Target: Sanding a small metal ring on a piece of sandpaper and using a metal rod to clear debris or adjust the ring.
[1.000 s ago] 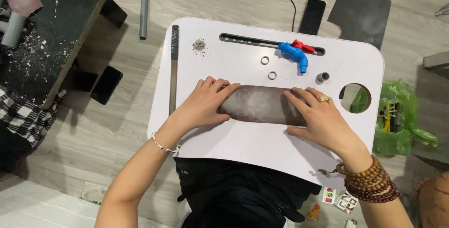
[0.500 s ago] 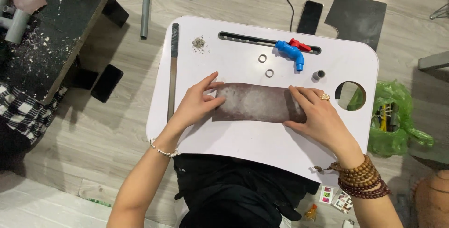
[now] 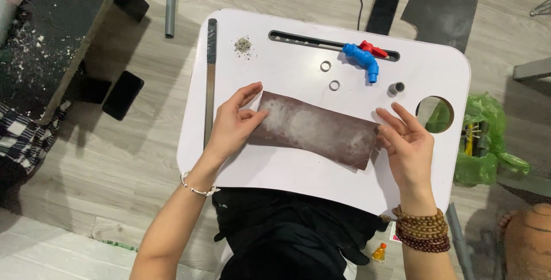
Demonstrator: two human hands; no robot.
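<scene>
Since the earlier frames, we see the brown sheet of sandpaper [image 3: 314,130] unrolled from a tight roll into a nearly flat strip, and both hands drawn apart toward its ends. Our left hand [image 3: 232,125] pinches the sheet's left edge, thumb and forefinger closed on the corner, the other fingers [image 3: 248,91] curled loosely above it. Our right hand [image 3: 408,148] lies open beside the right end, fingers spread and slightly raised; its fingertips sit just beside the sheet's edge, and we cannot tell whether they touch it. The sandpaper lies diagonally across the middle of the white lap tray [image 3: 298,171], its surface dusted with pale powder, its lower right corner lifted a little.

Beyond the fingers, two small white rings [image 3: 330,75] lie above the sheet, near a blue tap with a red handle [image 3: 363,57] that rests by the tray's slot. A short grey pipe stub [image 3: 396,88] stands just beside the round hole [image 3: 434,114]. A small heap of grey filings [image 3: 243,44] lies at upper left, and a long metal file [image 3: 210,79] runs along the left rim.
</scene>
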